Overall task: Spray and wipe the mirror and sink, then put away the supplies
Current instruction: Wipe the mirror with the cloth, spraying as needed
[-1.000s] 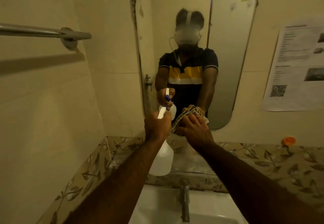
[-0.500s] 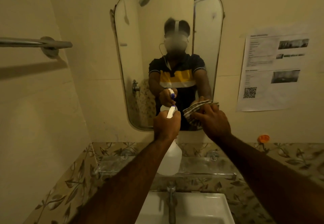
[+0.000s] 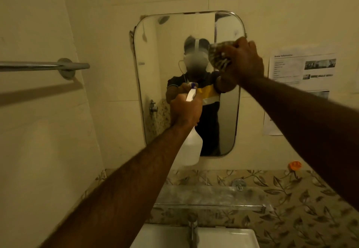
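A rounded wall mirror (image 3: 155,57) hangs above a white sink (image 3: 223,238). My left hand (image 3: 184,111) grips a white spray bottle (image 3: 191,148) by its neck, with the nozzle aimed at the mirror's middle. My right hand (image 3: 242,61) is raised to the mirror's upper right part and presses a crumpled patterned cloth (image 3: 217,55) against the glass. The mirror reflects a person in a dark shirt with a yellow stripe.
A glass shelf (image 3: 209,195) sits under the mirror, above a metal tap (image 3: 193,230). A metal towel bar (image 3: 44,66) juts from the left wall. A printed paper notice (image 3: 303,69) hangs at right. An orange object (image 3: 294,165) sits on the leaf-patterned tile band.
My right hand rose with the cloth from the mirror's lower edge to its upper right. The view pulled back and tilted up. The bottle stayed in my left hand.
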The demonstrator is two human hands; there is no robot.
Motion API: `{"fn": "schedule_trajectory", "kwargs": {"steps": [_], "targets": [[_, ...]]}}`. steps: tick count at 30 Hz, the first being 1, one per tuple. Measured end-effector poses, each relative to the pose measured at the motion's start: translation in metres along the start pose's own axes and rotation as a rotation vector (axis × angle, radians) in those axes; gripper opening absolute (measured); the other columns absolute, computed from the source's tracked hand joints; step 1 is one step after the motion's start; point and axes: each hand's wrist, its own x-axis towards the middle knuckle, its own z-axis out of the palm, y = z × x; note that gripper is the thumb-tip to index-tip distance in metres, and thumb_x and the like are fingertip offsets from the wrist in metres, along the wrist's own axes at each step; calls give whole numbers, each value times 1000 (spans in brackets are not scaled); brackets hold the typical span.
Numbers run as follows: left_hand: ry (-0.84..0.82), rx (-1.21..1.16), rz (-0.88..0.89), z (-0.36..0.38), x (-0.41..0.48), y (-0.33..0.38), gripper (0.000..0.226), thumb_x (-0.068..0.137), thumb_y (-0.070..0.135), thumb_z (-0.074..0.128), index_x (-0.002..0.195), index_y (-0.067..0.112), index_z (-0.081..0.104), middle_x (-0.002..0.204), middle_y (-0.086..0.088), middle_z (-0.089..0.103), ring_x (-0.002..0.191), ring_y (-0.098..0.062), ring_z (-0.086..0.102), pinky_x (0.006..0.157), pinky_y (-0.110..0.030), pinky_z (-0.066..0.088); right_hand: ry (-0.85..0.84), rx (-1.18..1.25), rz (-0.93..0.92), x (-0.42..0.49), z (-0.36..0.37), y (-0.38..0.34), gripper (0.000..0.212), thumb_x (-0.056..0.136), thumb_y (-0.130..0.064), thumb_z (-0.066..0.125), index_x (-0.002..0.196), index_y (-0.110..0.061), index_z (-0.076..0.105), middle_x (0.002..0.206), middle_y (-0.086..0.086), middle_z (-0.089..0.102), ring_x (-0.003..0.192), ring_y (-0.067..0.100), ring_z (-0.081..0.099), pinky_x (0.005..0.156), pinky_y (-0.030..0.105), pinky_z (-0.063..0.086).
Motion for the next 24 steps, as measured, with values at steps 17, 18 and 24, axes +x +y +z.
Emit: {"fn": "schedule_trajectory", "kwargs": {"steps": [17, 18, 24], "targets": [[40, 36, -69, -25, -14, -57, 19, 93, 34, 60, 82, 20, 65, 66, -1, 65, 57, -20, 66, 49, -32, 58, -248, 63, -172, -110, 89, -90, 52, 85, -44, 74, 133, -42, 56, 138, 10, 50, 131, 37, 46, 94, 54, 52], [42, 52, -92, -29, -16, -69, 19, 93, 35, 60, 83, 20, 66, 66, -2, 66, 57, -21, 67, 50, -33, 58, -279, 67, -178, -122, 95, -93, 53, 87, -44, 72, 136, -42, 54, 141, 10, 48, 134, 37, 44, 92, 53, 52], [58, 131, -225, -52, -31, -120, 20, 91, 39, 59, 88, 21, 67, 75, -1, 68, 71, -24, 70, 65, -43, 63, -406, 55, -157, -152, 116, -107, 52, 87, -42, 73, 136, -36, 58, 142, 9, 48, 135, 34, 43, 93, 46, 52]]}}
